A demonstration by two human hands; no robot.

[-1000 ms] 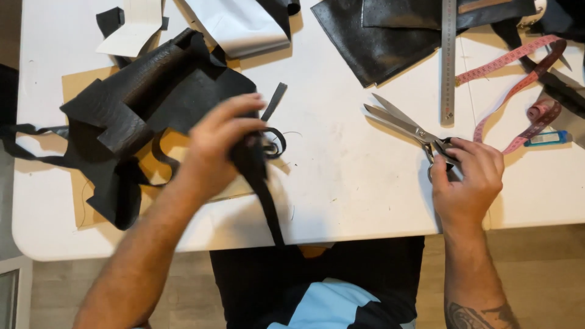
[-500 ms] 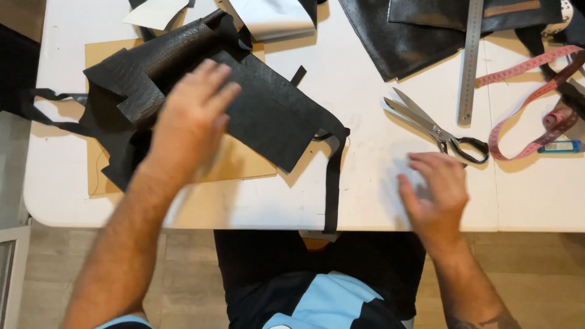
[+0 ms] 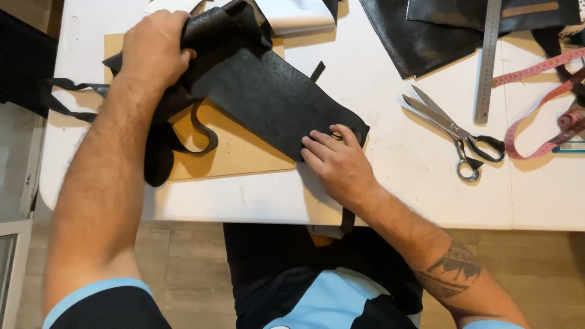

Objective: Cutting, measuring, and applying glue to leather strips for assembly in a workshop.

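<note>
Both hands on black leather piece [image 3: 268, 97]

Left hand [image 3: 152, 52] clenches its bunched end at eleven o'clock; right hand [image 3: 338, 161], fingers flat, presses its lower corner at centre (over tan board [image 3: 244, 152]); scissors [image 3: 454, 131] at three o'clock.

Just one view here, the head cam, and it's looking almost straight down from above the person's own arms at the white table [image 3: 396, 183]. It's sitting fairly close, with the table edge and floor showing nearest the wearer. There's no second view overlapping with it.
</note>
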